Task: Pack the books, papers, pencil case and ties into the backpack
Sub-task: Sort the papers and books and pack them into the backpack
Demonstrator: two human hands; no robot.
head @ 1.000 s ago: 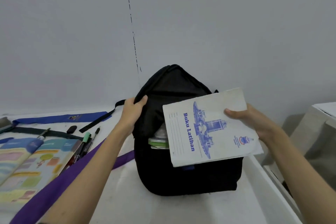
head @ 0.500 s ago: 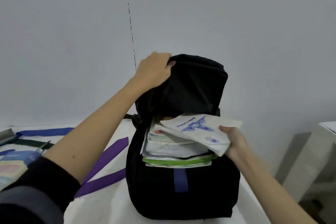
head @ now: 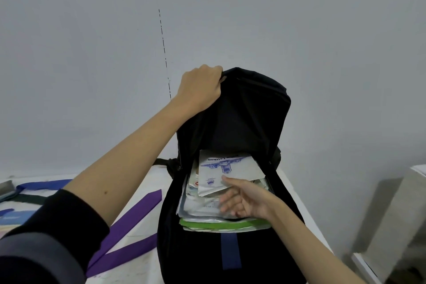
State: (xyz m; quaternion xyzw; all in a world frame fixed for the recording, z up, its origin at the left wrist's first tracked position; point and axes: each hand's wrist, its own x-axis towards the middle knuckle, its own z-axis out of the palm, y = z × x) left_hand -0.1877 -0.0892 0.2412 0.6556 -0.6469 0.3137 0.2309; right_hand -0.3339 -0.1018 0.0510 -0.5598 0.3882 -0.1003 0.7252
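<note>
The left hand [head: 200, 86] clamps the black fabric backpack [head: 232, 191] top, holding it agape; the right hand [head: 244, 200], loosely open, thumb touching the white-and-blue exercise book [head: 227, 169], steers it inside.

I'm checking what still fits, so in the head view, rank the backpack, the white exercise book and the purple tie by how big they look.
1. backpack
2. purple tie
3. white exercise book, partly hidden inside, so unsure

The white exercise book [head: 227, 169] bears blue print, partly readable as "Latihan".
</note>
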